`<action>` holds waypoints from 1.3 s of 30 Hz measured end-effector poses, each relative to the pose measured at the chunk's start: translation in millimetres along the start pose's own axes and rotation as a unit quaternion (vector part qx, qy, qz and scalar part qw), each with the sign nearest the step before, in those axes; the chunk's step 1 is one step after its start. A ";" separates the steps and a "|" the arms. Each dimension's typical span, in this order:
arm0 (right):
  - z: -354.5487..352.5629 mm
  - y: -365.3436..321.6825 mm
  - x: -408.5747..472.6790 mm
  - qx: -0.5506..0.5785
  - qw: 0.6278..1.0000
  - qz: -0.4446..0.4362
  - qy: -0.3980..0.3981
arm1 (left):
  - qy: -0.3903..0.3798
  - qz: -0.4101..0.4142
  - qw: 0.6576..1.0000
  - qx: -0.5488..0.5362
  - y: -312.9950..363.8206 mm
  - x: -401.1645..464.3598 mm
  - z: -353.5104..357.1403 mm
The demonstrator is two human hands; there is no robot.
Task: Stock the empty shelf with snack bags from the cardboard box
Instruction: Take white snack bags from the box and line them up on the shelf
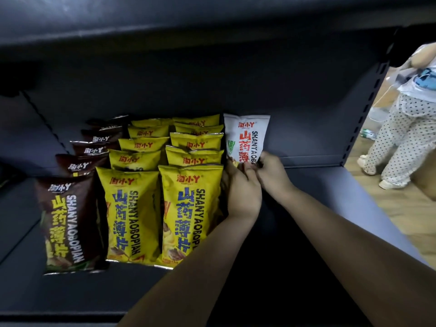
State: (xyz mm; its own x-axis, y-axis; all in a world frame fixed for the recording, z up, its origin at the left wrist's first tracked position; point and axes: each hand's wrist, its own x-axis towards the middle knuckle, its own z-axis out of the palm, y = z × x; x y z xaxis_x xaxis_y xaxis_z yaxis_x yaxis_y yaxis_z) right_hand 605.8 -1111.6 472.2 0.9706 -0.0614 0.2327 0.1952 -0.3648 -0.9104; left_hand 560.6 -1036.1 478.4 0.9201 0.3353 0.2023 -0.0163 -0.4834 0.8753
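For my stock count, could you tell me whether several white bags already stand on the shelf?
No, only one white bag is there, gripped by both hands.

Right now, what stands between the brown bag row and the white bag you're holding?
Head view: two rows of yellow bags stand between the brown bags and the white bag, which both the left hand and right hand grip at its bottom.

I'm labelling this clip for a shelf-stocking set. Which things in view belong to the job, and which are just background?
Part of the job:
white snack bag, held by left hand and right hand
yellow snack bags
brown snack bags
shelf

Background:
person in dotted trousers
wooden floor
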 end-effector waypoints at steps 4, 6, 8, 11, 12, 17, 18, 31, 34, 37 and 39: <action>1.5 4.5 2.9 -0.070 0.997 -0.011 0.011 | -0.005 0.013 1.000 0.021 -3.4 -1.0 -2.4; 2.6 6.2 2.9 -0.087 0.996 0.000 0.008 | -0.010 0.013 0.999 0.028 -2.4 -3.1 -4.1; 3.2 7.6 1.1 -0.101 0.995 0.009 0.017 | -0.014 0.016 0.999 0.031 -0.4 -7.3 -6.5; 0.5 5.6 -10.4 -0.121 0.990 -0.009 0.074 | -0.028 0.040 0.999 0.020 2.9 -17.5 -13.0; -1.8 3.9 -16.2 -0.127 0.987 -0.010 0.101 | -0.038 0.049 0.998 0.017 3.6 -21.6 -15.9; -11.2 -15.0 -53.0 -0.096 0.985 -0.039 0.141 | -0.085 0.114 0.990 0.011 5.8 -47.7 -35.5; -12.1 -20.5 -61.8 -0.082 0.987 -0.044 0.133 | -0.089 0.132 0.987 0.012 6.6 -52.6 -41.1; 29.6 -57.4 -148.2 0.017 0.991 -0.063 -0.117 | 0.054 0.390 0.918 0.049 -41.6 -89.4 -145.6; 44.9 -55.1 -154.9 -0.024 0.989 -0.057 -0.133 | 0.032 0.288 0.955 0.059 -67.7 -92.2 -153.4; 52.8 -53.2 -157.3 -0.044 0.989 -0.055 -0.130 | -0.035 0.214 0.975 0.046 -84.4 -91.5 -155.1; 55.8 -52.7 -156.8 -0.048 0.989 -0.058 -0.128 | -0.090 0.192 0.977 0.032 -89.1 -88.9 -155.5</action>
State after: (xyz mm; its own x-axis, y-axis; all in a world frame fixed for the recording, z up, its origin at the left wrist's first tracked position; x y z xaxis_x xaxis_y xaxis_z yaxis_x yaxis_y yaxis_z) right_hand 451.2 -1030.9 464.6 0.9485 0.2185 0.2292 0.3058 -0.4437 -0.8424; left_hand 419.4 -897.1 450.7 0.9044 -0.0253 0.4260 -0.3556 -0.5966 0.7195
